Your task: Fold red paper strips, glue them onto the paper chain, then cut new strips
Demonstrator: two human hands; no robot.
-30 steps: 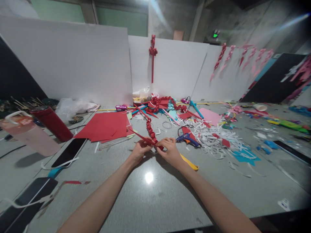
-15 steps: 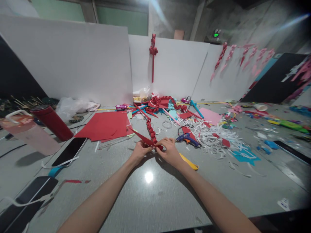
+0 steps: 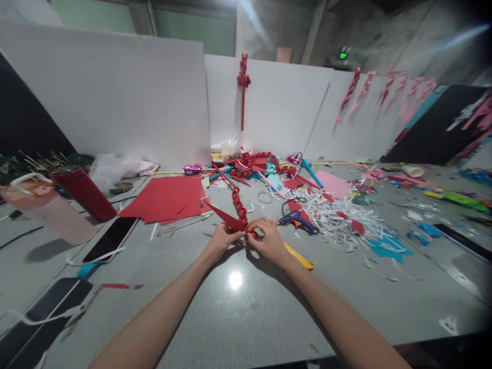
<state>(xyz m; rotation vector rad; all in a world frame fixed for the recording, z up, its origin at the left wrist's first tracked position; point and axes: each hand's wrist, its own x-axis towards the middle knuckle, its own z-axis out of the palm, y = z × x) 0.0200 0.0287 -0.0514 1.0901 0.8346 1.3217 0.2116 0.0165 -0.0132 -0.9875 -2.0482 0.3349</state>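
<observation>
In the middle of the table my left hand (image 3: 223,239) and my right hand (image 3: 266,237) meet at the near end of a red braided paper strand (image 3: 240,204). The strand runs away from me toward the pile at the back. A flat, pointed piece of red paper (image 3: 226,215) sticks out to the left above my left hand, whose fingers pinch its base. My right fingers close on the folded end of the strand. The exact fold between the fingertips is hidden. To the right lie a blue hot glue gun (image 3: 298,220) and a yellow-handled tool (image 3: 299,256), partly behind my right wrist.
Red paper sheets (image 3: 169,197) lie left of my hands. White paper scraps (image 3: 326,218) heap on the right. A pink bottle (image 3: 49,210), a red flask (image 3: 82,192) and a phone (image 3: 110,238) stand or lie at the left. White panels (image 3: 269,107) close off the back.
Both hands stay at the same spot with small finger movements. The pointed red paper has tilted slightly and shows a little more of its flat face.
</observation>
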